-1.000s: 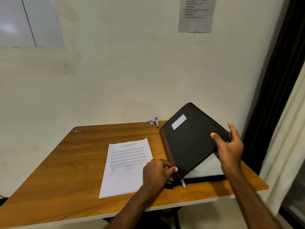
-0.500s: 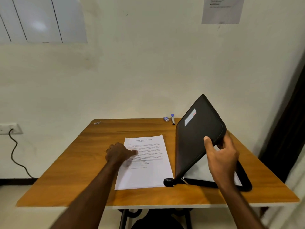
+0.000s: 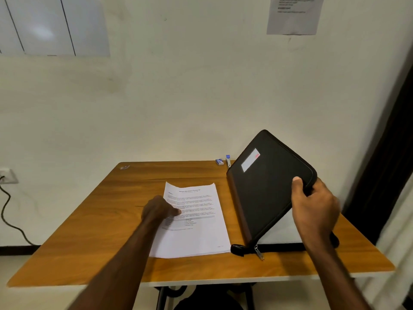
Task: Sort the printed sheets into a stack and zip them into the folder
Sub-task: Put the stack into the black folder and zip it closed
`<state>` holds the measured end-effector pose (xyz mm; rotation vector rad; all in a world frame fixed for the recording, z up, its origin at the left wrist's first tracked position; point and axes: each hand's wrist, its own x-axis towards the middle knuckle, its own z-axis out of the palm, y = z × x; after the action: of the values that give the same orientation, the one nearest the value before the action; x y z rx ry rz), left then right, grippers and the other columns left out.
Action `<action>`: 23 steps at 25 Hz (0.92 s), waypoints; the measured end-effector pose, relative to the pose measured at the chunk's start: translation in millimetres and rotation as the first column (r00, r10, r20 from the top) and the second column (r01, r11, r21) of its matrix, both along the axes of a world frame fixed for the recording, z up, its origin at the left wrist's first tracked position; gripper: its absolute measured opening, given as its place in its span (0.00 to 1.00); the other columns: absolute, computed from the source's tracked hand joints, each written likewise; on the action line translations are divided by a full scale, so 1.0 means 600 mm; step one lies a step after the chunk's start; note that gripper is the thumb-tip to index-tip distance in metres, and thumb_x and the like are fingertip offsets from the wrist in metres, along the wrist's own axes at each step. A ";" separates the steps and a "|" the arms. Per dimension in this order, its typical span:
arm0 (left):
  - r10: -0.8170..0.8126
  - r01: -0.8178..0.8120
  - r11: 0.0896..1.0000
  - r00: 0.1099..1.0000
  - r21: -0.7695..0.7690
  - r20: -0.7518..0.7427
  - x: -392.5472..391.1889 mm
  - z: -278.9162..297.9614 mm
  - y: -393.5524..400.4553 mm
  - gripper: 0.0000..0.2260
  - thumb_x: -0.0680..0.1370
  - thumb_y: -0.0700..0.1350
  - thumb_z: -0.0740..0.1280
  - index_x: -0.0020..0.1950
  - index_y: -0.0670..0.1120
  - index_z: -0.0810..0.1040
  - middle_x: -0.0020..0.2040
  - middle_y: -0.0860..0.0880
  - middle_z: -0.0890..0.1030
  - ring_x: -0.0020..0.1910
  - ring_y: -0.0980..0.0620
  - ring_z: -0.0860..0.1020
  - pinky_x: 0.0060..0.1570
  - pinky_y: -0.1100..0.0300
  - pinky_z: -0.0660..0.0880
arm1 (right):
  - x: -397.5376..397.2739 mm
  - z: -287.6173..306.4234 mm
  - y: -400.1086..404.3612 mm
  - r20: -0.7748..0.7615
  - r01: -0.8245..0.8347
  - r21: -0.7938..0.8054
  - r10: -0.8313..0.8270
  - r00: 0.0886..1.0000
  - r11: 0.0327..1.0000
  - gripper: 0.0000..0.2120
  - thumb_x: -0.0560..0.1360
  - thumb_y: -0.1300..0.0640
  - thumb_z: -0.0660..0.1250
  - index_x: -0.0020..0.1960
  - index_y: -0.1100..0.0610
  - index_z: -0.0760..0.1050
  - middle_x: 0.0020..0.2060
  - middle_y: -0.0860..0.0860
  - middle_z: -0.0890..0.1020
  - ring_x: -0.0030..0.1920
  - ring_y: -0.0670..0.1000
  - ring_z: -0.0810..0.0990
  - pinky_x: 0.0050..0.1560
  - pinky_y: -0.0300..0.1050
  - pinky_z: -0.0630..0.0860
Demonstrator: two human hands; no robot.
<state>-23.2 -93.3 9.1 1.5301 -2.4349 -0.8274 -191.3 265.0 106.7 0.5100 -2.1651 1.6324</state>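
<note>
A stack of printed white sheets lies in the middle of the wooden table. My left hand rests on the stack's left edge, thumb lying on the top page; its fingers are hidden behind the knuckles. To the right stands a black zip folder, its cover raised steeply. My right hand grips the cover's right edge, thumb on the outer face. The pale inside of the folder shows under the cover. A metal zip pull hangs at the folder's near corner.
A small blue box and a blue-capped stapler-like item sit at the table's far edge by the wall. A wall socket with a black cable is at the left. A dark curtain hangs at the right.
My left hand left the folder's near corner and moved left onto the stack of sheets. My right hand has kept the cover lifted, and it now stands steeper than a second ago.
</note>
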 end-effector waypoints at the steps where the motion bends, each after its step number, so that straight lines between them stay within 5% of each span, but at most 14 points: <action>1: 0.001 0.000 1.000 0.999 0.012 -0.050 0.004 0.003 0.006 0.26 0.68 0.53 0.82 0.61 0.43 0.83 0.59 0.45 0.86 0.52 0.44 0.85 0.52 0.49 0.84 | -0.003 0.001 0.008 0.012 0.049 0.014 -0.049 0.999 0.999 0.14 0.82 0.46 0.65 0.53 0.57 0.80 0.42 0.53 0.83 0.47 0.57 0.83 0.54 0.64 0.82; 4: 0.104 -0.077 0.986 0.978 0.150 -0.180 0.008 0.016 0.013 0.18 0.74 0.45 0.80 0.59 0.38 0.82 0.57 0.43 0.85 0.51 0.42 0.84 0.50 0.50 0.83 | -0.013 0.001 0.017 0.026 0.066 0.039 -0.067 0.997 0.997 0.15 0.82 0.43 0.64 0.47 0.53 0.78 0.39 0.52 0.82 0.46 0.58 0.83 0.59 0.69 0.79; 10: 0.238 -0.110 0.934 0.901 0.340 -0.362 0.027 0.040 0.017 0.14 0.82 0.41 0.72 0.63 0.34 0.78 0.61 0.39 0.83 0.54 0.40 0.83 0.52 0.48 0.80 | 0.008 0.026 -0.005 -0.006 -0.068 -0.091 0.068 0.998 0.994 0.12 0.82 0.47 0.66 0.49 0.55 0.80 0.37 0.51 0.83 0.39 0.46 0.80 0.46 0.56 0.84; 12: 0.257 -0.049 0.916 0.834 0.398 -0.488 0.038 0.040 0.024 0.11 0.83 0.40 0.69 0.64 0.38 0.78 0.61 0.38 0.84 0.55 0.38 0.85 0.52 0.45 0.83 | 0.021 0.029 -0.019 0.010 -0.168 -0.137 0.171 0.985 0.976 0.09 0.81 0.48 0.69 0.54 0.53 0.81 0.44 0.50 0.85 0.45 0.48 0.83 0.49 0.53 0.84; 14: 0.261 0.049 0.901 0.732 0.431 -0.629 0.059 0.041 0.029 0.10 0.84 0.39 0.66 0.65 0.40 0.77 0.59 0.39 0.85 0.52 0.38 0.87 0.45 0.46 0.85 | 0.036 0.025 -0.034 0.045 -0.296 -0.158 0.306 0.951 0.942 0.18 0.79 0.50 0.72 0.67 0.52 0.78 0.55 0.47 0.84 0.54 0.47 0.82 0.53 0.45 0.82; 18: 0.201 0.187 0.904 0.609 0.385 -0.767 0.104 0.055 0.026 0.12 0.85 0.41 0.66 0.68 0.40 0.77 0.58 0.39 0.86 0.51 0.39 0.88 0.43 0.48 0.86 | 0.084 -0.014 -0.065 0.121 -0.429 -0.101 0.439 0.890 0.897 0.27 0.80 0.54 0.71 0.77 0.52 0.69 0.64 0.46 0.79 0.63 0.47 0.78 0.54 0.37 0.78; 23: 0.086 0.136 0.967 0.618 0.213 -0.782 0.168 0.094 0.004 0.11 0.85 0.47 0.66 0.66 0.46 0.79 0.55 0.43 0.88 0.47 0.44 0.89 0.43 0.51 0.86 | 0.145 -0.069 -0.102 0.093 -0.586 0.011 0.583 0.807 0.810 0.26 0.83 0.44 0.61 0.79 0.34 0.58 0.73 0.39 0.71 0.64 0.42 0.76 0.67 0.54 0.77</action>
<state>77.7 -90.7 65.4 0.8575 -1.7132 -1.4805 -104.6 203.9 65.5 1.2467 -2.2355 1.9380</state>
